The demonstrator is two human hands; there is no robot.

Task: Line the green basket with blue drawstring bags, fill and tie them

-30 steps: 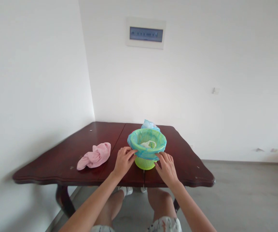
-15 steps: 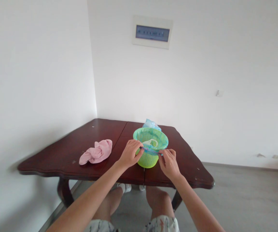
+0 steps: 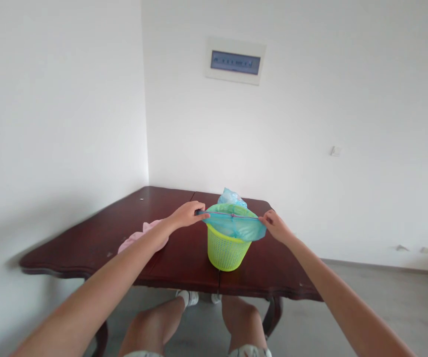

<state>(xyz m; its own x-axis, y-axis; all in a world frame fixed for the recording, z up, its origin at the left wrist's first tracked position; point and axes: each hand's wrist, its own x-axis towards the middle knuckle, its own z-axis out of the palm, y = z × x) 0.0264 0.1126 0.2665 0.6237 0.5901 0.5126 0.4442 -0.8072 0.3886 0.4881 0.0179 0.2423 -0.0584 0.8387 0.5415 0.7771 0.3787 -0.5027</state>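
Observation:
A thin blue-green plastic bag (image 3: 247, 228) with a pinkish drawstring edge is stretched across the near side of a yellow-green mesh basket (image 3: 226, 253). My left hand (image 3: 190, 213) pinches the bag's edge at its left end. At the right end, my right hand (image 3: 272, 224) pinches the same edge, so it runs taut between both hands above the rim. The bag hangs over the front rim, and part of it lines the inside. The basket stands upright on the table; its contents are hidden behind the raised bag.
A dark red-brown wooden table (image 3: 177, 258) stands in the corner by white walls. Behind the basket sits a bluish plastic bag (image 3: 232, 197). To the left lies a pink cloth (image 3: 139, 238), partly covered by my left forearm. A breaker panel (image 3: 235, 62) is on the wall.
My hands have moved apart and up, drawing the bag's edge wide and taut over the basket's front. The white piece seen inside the basket is now hidden. The view has tilted slightly.

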